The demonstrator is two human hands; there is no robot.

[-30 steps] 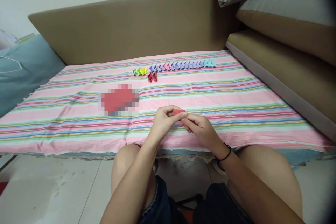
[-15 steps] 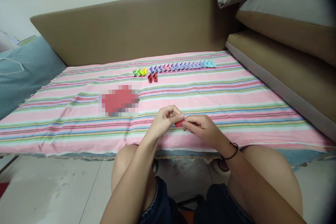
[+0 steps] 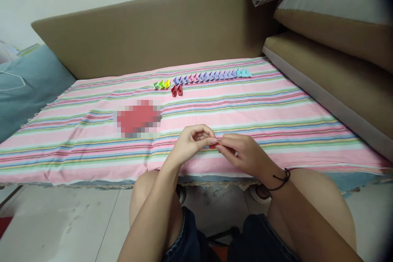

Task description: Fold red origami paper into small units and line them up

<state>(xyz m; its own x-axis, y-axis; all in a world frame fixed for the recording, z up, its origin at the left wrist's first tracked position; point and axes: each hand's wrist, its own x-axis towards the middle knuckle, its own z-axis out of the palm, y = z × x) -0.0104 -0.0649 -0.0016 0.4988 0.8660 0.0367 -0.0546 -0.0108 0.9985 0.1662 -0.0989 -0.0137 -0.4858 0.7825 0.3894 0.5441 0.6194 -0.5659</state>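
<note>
My left hand (image 3: 192, 143) and my right hand (image 3: 244, 152) meet fingertip to fingertip over the near part of the striped cloth (image 3: 276, 118). Both pinch a small folded red paper piece (image 3: 213, 145), mostly hidden by the fingers. A black band circles my right wrist. Farther back lies a row of small folded paper pieces (image 3: 211, 76), green and yellow at the left, then purple and pink, then light blue. Two red folded pieces (image 3: 177, 90) sit just in front of that row.
A blurred red patch (image 3: 137, 118) lies on the cloth left of my hands. A tan padded backrest (image 3: 153, 32) stands behind, tan cushions (image 3: 331, 69) and grey pillows at the right, a blue-grey pillow (image 3: 27, 82) at the left. My knees are below the bed edge.
The red paper has become smaller between my fingertips and sits lower. My right hand has shifted slightly right and its wrist has turned.
</note>
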